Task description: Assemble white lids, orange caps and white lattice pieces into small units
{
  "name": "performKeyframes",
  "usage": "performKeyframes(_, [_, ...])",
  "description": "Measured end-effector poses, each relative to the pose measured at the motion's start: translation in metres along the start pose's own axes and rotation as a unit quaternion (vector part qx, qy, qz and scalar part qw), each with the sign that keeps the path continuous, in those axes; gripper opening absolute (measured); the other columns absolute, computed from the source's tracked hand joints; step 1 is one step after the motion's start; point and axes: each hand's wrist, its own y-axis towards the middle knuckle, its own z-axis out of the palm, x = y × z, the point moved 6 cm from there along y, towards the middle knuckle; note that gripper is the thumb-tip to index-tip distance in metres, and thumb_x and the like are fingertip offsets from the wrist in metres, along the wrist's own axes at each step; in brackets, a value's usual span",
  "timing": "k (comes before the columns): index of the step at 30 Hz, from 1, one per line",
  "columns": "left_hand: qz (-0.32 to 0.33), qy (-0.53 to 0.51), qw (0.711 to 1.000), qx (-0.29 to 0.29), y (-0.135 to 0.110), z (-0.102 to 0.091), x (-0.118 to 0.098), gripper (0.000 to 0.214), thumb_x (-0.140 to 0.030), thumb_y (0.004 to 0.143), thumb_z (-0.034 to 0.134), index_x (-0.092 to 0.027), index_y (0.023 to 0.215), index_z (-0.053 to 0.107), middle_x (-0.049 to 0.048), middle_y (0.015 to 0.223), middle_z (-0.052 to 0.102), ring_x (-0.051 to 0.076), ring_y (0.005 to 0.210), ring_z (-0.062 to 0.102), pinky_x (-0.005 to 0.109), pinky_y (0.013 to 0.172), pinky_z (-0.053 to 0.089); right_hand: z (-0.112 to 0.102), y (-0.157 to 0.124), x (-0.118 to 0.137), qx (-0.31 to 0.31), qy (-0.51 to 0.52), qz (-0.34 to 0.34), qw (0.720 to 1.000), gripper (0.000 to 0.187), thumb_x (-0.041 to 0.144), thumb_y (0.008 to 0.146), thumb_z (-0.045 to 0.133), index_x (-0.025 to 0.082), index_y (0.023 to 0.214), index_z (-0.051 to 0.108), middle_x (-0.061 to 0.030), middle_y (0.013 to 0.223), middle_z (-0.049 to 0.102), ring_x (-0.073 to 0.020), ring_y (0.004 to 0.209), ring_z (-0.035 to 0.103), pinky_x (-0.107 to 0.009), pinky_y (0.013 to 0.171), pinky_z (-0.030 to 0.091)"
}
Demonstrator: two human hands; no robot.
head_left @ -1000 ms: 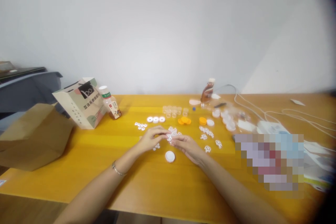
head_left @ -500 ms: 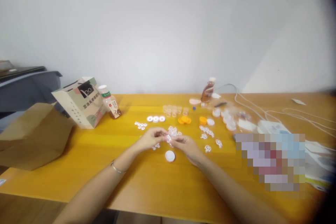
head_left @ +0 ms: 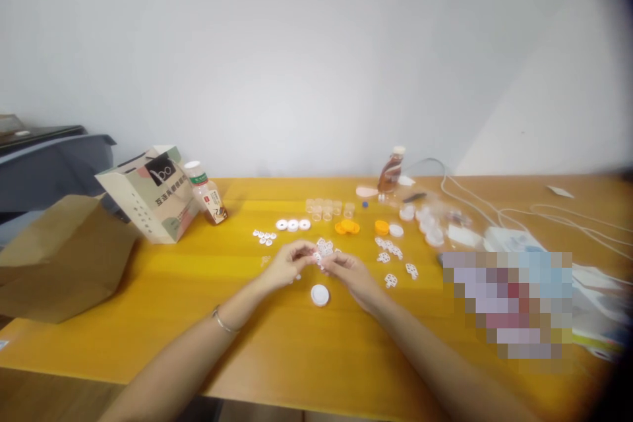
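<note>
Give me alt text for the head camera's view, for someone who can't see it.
A person's left hand and right hand hold a small white piece between them over a yellow-brown table. A round white lid lies nearer the viewer; clear cups and orange caps sit beyond.

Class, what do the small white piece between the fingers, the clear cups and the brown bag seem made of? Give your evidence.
White piece: probably plastic, plain white, thin-looking; blur hides its finish.
Clear cups: plastic or glass, smooth; the table shows through.
Brown bag: likely paper, matte, with creased folds.
</note>
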Motion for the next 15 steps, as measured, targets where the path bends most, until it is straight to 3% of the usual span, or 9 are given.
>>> performKeyframes(5, [0.078, 0.023, 0.997, -0.007, 0.002, -0.001, -0.011, 0.018, -0.027, 0.075, 0.056, -0.016, 0.089, 0.059, 0.0042, 0.085, 0.059, 0.014, 0.075, 0.057, 0.024, 0.066, 0.045, 0.000, 0.002, -0.004, 0.032, 0.096, 0.038, 0.994, 0.016, 0.026, 0.059, 0.071, 0.017, 0.070, 0.064, 0.0003, 0.071, 0.062, -0.0084, 0.062, 0.051, -0.021, 0.060, 0.038])
performKeyframes(9, [0.120, 0.092, 0.988, -0.032, 0.003, -0.001, -0.013, 0.029, -0.023, 0.077, 0.054, -0.021, 0.106, 0.056, 0.0065, 0.103, 0.056, 0.017, 0.093, 0.052, 0.027, 0.077, 0.042, -0.019, 0.007, 0.001, -0.061, 0.133, -0.002, 0.989, 0.024, 0.020, 0.054, 0.074, 0.020, 0.076, 0.064, 0.0032, 0.067, 0.061, -0.0062, 0.055, 0.046, -0.019, 0.051, 0.034])
performKeyframes(12, [0.134, 0.193, 0.971, -0.038, 0.002, 0.001, -0.009, 0.025, -0.023, 0.079, 0.051, -0.021, 0.103, 0.058, 0.0065, 0.098, 0.057, 0.017, 0.092, 0.051, 0.030, 0.082, 0.040, -0.035, 0.009, 0.005, -0.139, 0.161, -0.037, 0.976, 0.027, 0.019, 0.054, 0.073, 0.020, 0.079, 0.064, 0.0042, 0.064, 0.058, -0.0069, 0.056, 0.047, -0.020, 0.055, 0.038])
performKeyframes(15, [0.152, 0.289, 0.945, -0.008, 0.002, 0.010, -0.006, 0.022, -0.026, 0.079, 0.052, -0.020, 0.099, 0.060, 0.0059, 0.093, 0.057, 0.018, 0.089, 0.051, 0.030, 0.083, 0.038, -0.041, 0.009, 0.003, -0.179, 0.161, -0.041, 0.970, 0.023, 0.019, 0.053, 0.073, 0.019, 0.074, 0.064, 0.0034, 0.065, 0.059, -0.0083, 0.059, 0.050, -0.022, 0.061, 0.042])
